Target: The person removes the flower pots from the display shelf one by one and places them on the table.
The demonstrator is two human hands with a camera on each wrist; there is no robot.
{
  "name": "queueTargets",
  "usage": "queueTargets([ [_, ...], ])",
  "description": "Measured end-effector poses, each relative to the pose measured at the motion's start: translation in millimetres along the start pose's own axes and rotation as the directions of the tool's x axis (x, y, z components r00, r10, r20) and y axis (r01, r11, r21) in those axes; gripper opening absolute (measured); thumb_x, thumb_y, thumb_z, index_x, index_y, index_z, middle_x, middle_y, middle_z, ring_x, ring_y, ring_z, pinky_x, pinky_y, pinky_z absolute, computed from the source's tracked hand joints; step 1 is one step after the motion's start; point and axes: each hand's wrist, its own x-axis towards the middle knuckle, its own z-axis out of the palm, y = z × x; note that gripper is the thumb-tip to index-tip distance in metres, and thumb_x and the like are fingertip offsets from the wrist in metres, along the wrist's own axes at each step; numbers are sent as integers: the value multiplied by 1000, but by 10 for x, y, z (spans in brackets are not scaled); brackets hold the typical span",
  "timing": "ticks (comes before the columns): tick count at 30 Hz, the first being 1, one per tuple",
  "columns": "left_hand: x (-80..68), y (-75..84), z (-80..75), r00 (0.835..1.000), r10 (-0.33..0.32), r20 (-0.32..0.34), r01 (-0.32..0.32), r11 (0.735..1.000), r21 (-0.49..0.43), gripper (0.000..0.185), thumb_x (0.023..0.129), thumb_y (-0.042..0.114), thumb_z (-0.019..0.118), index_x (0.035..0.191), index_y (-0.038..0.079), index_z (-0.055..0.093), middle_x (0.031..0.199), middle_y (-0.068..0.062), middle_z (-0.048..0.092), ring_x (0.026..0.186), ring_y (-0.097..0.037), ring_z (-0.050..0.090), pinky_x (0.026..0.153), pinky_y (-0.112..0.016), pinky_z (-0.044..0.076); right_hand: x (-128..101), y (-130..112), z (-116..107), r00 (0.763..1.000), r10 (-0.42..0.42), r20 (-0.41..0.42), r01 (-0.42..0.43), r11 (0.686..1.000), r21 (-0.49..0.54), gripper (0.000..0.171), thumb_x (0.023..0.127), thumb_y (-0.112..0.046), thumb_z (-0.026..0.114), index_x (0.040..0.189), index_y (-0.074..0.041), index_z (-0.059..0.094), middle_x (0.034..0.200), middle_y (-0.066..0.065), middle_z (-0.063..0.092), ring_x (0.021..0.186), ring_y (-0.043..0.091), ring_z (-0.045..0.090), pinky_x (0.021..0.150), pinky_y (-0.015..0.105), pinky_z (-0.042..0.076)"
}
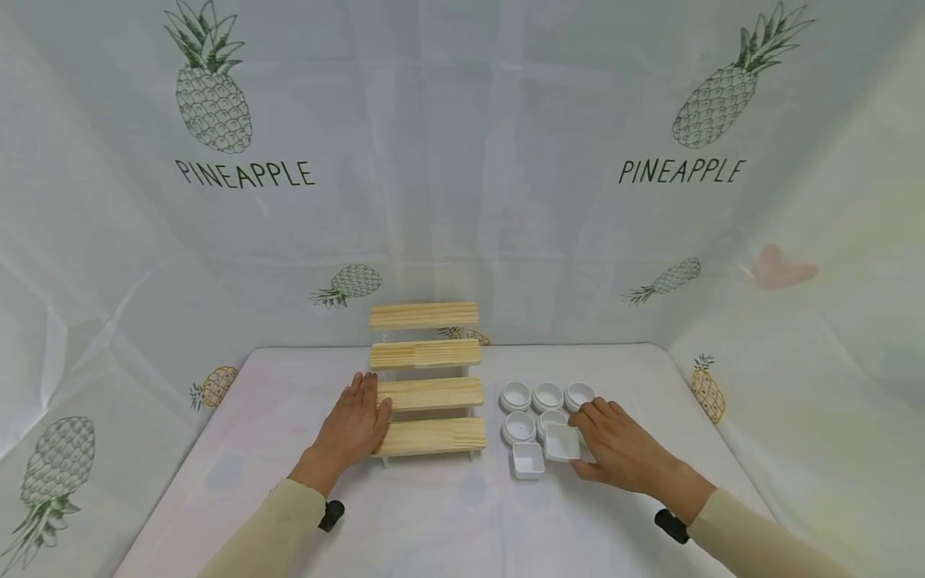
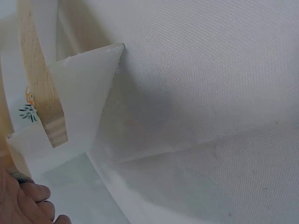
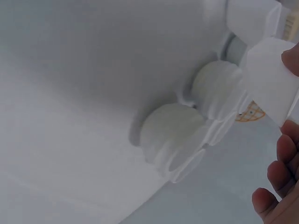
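Note:
My right hand [image 1: 614, 441] pinches a small white square bowl [image 1: 561, 441] between thumb and fingers, above the front of a group of white bowls. In the right wrist view the same square bowl [image 3: 271, 79] is off the table. Another square bowl [image 1: 528, 461] stands just left of it. Behind are several round white ramekins [image 1: 519, 428] in rows; the held bowl and hand partly hide some. My left hand [image 1: 354, 421] rests with extended fingers against the left end of a stepped wooden rack [image 1: 433, 437]. Its fingertips [image 2: 36, 191] show beside a plank end in the left wrist view.
The rack has several pale wooden planks on white side supports [image 2: 84, 93]. A white cloth covers the table [image 1: 462, 522]. Behind and at the sides hangs a white curtain [image 1: 462, 201] printed with pineapples.

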Motion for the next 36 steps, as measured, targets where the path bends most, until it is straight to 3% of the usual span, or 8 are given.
queueTargets([
  [5,5,-24,1,1000,-2,-14,2,1000,-2,72,116,42,26,163,-13,19,170,-30,25,162,-45,13,131,-60,17,-94,-23,120,1000,-2,-31,3,999,34,58,75,-47,88,111,-7,66,99,1,60,89,18,50,75,34,47],
  [10,-3,-54,-2,1000,-2,-19,2,1000,-4,73,116,43,26,162,-13,20,169,-31,25,161,-47,14,131,-61,17,-140,-63,240,1000,-3,0,3,998,57,57,76,-46,88,112,-7,66,99,0,60,92,18,51,77,36,48],
  [21,-75,-86,-77,999,-31,-10,31,999,8,71,116,40,27,163,-13,18,170,-30,24,162,-46,11,131,-60,16,-74,-66,398,1000,-9,14,8,998,66,54,78,-42,84,114,-7,67,100,0,59,92,18,50,78,37,49],
  [25,-94,-90,-99,999,-33,-30,34,999,42,70,116,40,28,162,-12,21,170,-30,25,161,-46,14,130,-62,18,-40,-86,370,999,27,25,-29,994,101,59,79,-44,83,120,-6,66,104,0,62,96,18,53,82,39,52],
  [28,-134,-86,-114,997,-25,-74,29,998,55,69,116,42,30,162,-10,27,169,-30,27,160,-47,18,129,-64,20,-24,-106,327,994,111,17,-113,981,155,64,82,-47,82,127,-4,65,113,4,66,103,21,57,89,45,54],
  [32,-263,-92,-117,989,-17,-146,22,999,29,66,115,41,36,162,-6,33,168,-30,30,159,-48,21,127,-67,21,-44,-105,286,959,279,-43,-266,944,192,67,88,-46,80,133,0,62,120,13,68,111,31,61,93,56,53],
  [36,-469,-155,-64,979,-27,-204,36,999,39,64,114,39,44,161,-3,37,166,-30,33,158,-49,22,126,-71,20,-158,-74,273,881,464,-95,-439,875,204,70,93,-44,76,141,4,57,125,23,67,117,45,59,91,64,48],
])
